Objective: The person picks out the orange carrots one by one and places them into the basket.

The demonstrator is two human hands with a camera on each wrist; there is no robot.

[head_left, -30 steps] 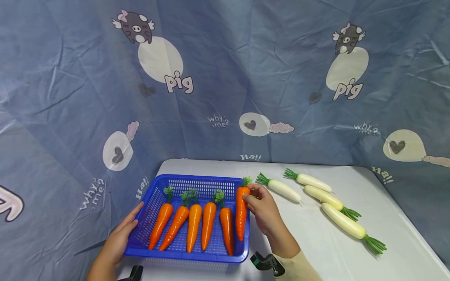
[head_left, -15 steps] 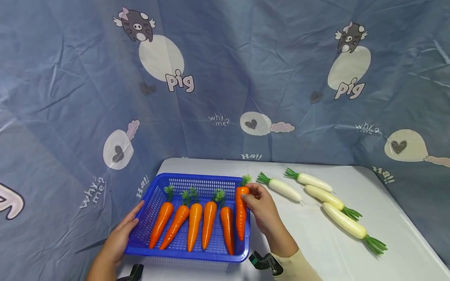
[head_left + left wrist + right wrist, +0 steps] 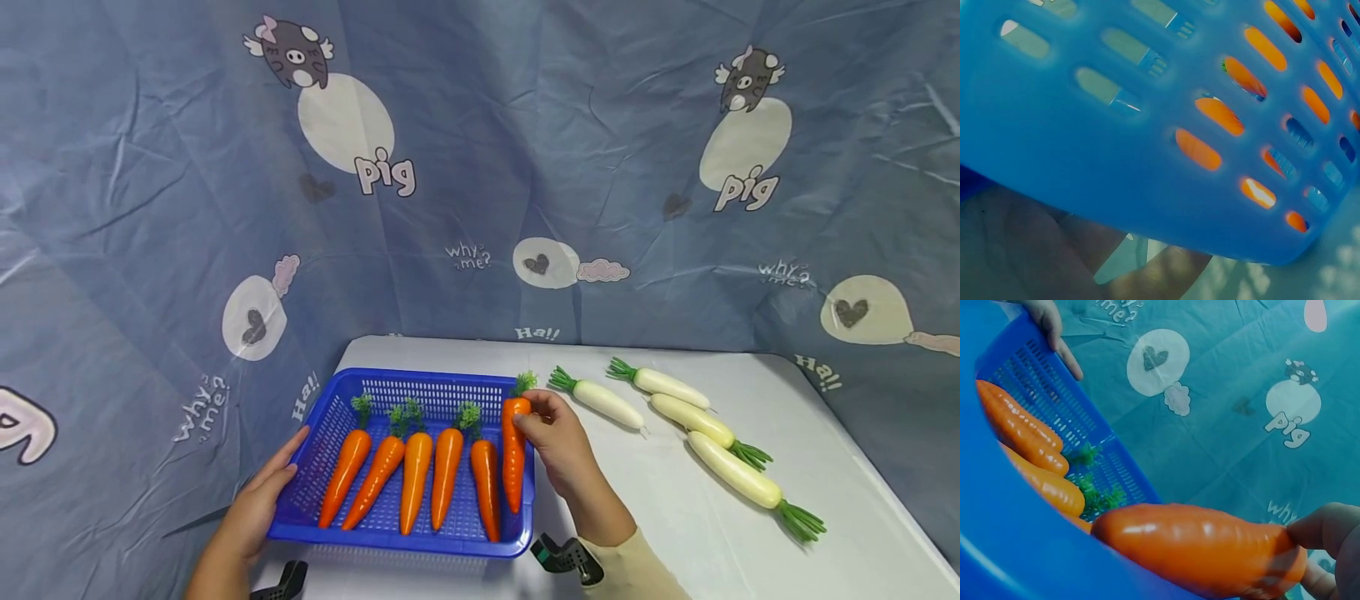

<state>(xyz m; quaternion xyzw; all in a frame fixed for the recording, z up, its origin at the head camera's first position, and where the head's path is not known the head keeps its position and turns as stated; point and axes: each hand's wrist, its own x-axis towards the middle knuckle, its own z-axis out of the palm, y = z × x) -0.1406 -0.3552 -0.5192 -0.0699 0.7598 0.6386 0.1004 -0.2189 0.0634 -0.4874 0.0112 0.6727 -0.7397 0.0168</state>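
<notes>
My right hand (image 3: 564, 443) pinches an orange carrot (image 3: 513, 467) near its leafy top, thumb on one side and fingers on the other. That carrot (image 3: 1204, 547) lies along the right inner side of a blue plastic basket (image 3: 405, 544). Several more carrots (image 3: 414, 483) rest in the basket side by side, green tops toward the back. My left hand (image 3: 251, 510) holds the basket's left side. In the left wrist view, fingers (image 3: 1160, 272) show below the lower edge of the basket wall (image 3: 1085, 162), and orange shows through its slots.
Right of the basket, several white radishes with green tops lie on the white table (image 3: 637, 517): one radish (image 3: 607, 405) nearer the basket, another radish (image 3: 735, 471) farther right. A blue printed cloth (image 3: 465, 167) hangs behind and around the table.
Almost nothing differs. The head view shifts very slightly; both hands, the carrot and the basket keep their places relative to each other.
</notes>
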